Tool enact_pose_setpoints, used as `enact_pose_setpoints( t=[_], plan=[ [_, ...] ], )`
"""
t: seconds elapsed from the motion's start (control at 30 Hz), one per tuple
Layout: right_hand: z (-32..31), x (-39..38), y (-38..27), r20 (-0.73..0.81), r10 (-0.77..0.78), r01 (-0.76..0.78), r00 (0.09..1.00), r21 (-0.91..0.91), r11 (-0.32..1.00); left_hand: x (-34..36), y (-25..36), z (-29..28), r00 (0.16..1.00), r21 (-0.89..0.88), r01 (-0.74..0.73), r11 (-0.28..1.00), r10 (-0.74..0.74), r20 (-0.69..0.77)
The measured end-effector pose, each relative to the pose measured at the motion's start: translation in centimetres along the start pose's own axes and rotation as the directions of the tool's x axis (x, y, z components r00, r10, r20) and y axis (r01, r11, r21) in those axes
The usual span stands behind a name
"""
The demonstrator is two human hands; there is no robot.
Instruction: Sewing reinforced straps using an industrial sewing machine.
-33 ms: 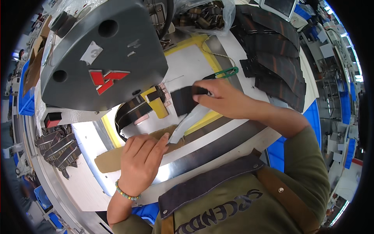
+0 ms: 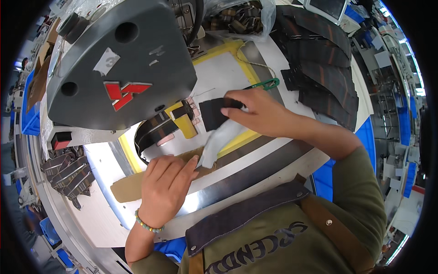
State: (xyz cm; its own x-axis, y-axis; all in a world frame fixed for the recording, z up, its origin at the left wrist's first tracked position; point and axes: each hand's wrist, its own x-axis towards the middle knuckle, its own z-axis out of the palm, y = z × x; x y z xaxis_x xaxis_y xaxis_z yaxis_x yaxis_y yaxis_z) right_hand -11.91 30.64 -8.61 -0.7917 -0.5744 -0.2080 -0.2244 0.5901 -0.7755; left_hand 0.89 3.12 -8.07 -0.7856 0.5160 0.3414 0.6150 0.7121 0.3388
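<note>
My right hand grips a black fabric piece between thumb and fingers. From under that hand a limp whitish strip runs down toward my left hand, whose thumb and forefinger pinch its lower end. A brown cardboard strip lies beneath my left hand and is partly hidden by it. Beside the black piece, a dark striped band curves in a loop under the machine head. A yellow tab stands against the band. Green-handled snips lie beyond my right hand, partly covered.
The big grey machine head overhangs the work plate at left. Dark striped fabric panels overlap at far right. A clear plastic bag of small pieces sits at the back. More striped pieces are piled at left. Yellow tape edges the plate.
My right hand has shifted slightly left and up with the black piece, which now lies flatter to view. The whitish strip has slackened and bows more. My left hand stays in place.
</note>
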Motion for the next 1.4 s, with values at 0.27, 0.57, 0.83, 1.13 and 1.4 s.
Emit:
enact_pose_setpoints(
  t=[0.27, 0.57, 0.83, 1.13, 1.4],
  plan=[
    [2.0, 6.8, 1.0, -0.019, -0.248, 0.22, 0.968, -0.404, 0.888, 2.7, -3.5, 2.0, 0.98, 0.175, 0.069, 0.982, -0.099, 0.17],
    [1.2, 8.4, 0.0, 0.04, -0.091, 0.099, 0.995, -0.426, 0.899, 3.4, -4.5, 3.4, 0.983, 0.216, 0.071, 0.974, -0.105, 0.152],
    [0.9, 8.9, -0.6, 0.081, -0.091, 0.119, 0.993, -0.466, 0.877, 3.6, -5.0, 3.9, 0.986, 0.172, 0.078, 0.982, -0.102, 0.135],
    [0.7, 5.0, 2.2, 0.066, -0.706, 0.608, 0.705, -0.569, 0.554, 3.6, -5.0, 4.4, 0.987, 0.115, 0.129, 0.985, -0.139, 0.081],
    [2.2, 6.3, 5.8, 0.092, -0.727, 0.684, 0.68, -0.436, 0.585, 3.8, -5.0, 4.8, 0.991, 0.09, 0.131, 0.987, -0.134, 0.022]
  ],
)
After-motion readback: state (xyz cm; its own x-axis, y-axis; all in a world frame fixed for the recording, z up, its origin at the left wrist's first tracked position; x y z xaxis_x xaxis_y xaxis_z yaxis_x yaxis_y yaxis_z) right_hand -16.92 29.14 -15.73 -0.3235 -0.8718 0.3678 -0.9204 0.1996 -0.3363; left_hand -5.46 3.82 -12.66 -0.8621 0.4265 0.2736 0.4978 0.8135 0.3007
